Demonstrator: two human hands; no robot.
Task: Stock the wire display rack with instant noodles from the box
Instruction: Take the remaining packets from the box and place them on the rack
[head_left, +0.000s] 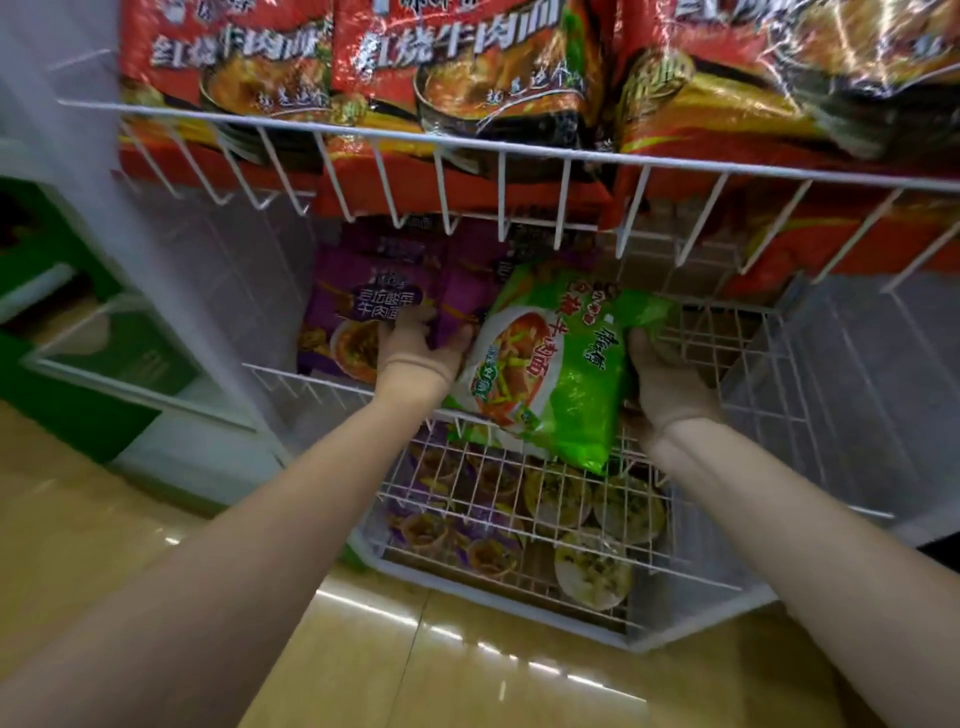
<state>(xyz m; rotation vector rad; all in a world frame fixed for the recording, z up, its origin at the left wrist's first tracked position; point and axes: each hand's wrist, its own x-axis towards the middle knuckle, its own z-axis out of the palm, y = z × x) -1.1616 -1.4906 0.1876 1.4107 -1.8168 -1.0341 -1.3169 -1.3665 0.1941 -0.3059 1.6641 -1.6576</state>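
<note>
A green instant noodle multipack (550, 364) sits tilted over the front rim of the middle shelf of the white wire rack (753, 332). My right hand (662, 379) grips its right end from the side. My left hand (415, 353) reaches into the same shelf, its fingers resting on the purple noodle packs (363, 306) that stand at the left, with its thumb against the green pack's left edge. Both hands wear thin beige gloves. The box is out of view.
Red noodle multipacks (467, 93) fill the upper wire shelf. The bottom basket (519, 525) holds several cup noodles seen from above. The right part of the middle shelf shows bare wire. A green and white fixture (104, 364) stands at the left on a glossy tan floor.
</note>
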